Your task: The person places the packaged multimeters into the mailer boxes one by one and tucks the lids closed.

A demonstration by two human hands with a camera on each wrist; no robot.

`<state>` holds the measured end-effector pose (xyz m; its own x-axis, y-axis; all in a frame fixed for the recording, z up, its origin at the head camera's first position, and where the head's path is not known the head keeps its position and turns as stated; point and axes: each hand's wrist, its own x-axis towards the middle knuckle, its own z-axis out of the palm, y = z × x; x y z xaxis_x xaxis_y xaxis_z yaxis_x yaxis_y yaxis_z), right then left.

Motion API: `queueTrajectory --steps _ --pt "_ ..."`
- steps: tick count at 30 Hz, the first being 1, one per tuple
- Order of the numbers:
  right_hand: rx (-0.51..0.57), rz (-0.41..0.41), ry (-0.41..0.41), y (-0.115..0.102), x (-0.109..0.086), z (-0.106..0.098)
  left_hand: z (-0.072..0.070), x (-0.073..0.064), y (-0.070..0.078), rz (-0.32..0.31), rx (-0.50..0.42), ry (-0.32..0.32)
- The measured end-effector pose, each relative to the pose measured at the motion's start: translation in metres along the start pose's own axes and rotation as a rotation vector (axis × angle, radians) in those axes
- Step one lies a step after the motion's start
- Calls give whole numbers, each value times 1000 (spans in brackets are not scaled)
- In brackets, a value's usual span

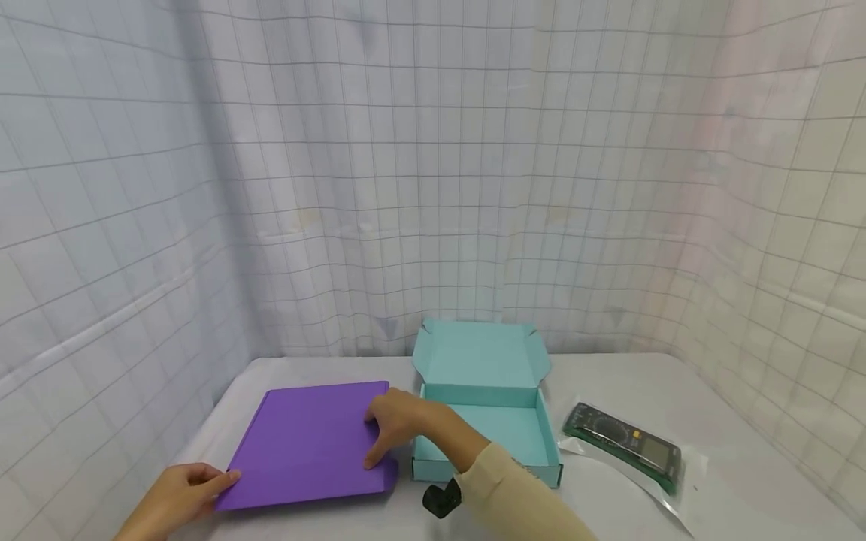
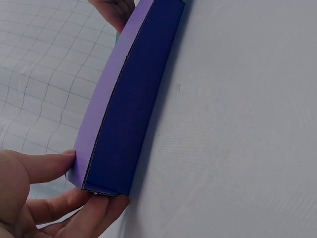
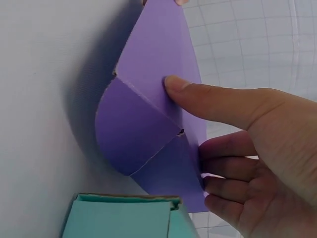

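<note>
Beige sleeve nearest; left hand pinches, right hand grips a purple box.

Head camera looks forward-down; close wrist views share the purple box.

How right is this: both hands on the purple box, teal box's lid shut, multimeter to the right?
Wrong on the lid: the head view shows it open on the teal box. Left hand and right hand are on the purple box, the multimeter to the right.
</note>
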<state>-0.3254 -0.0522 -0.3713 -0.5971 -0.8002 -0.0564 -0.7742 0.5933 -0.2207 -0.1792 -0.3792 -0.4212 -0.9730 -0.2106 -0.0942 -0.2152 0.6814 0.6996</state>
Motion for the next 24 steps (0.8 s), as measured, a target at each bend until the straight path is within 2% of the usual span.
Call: queueTrajectory --steps 4,10,15,24 --pt "-16 -54 13 3 2 6 -2 -2 -4 -3 23 -15" --pt "-11 -128 70 11 -3 13 -3 -1 -2 12 21 -19" --pt "3 -138 131 15 -13 14 -1 1 0 14 15 -14" --pt "230 -140 225 15 -45 14 0 0 -1 25 5 -23"
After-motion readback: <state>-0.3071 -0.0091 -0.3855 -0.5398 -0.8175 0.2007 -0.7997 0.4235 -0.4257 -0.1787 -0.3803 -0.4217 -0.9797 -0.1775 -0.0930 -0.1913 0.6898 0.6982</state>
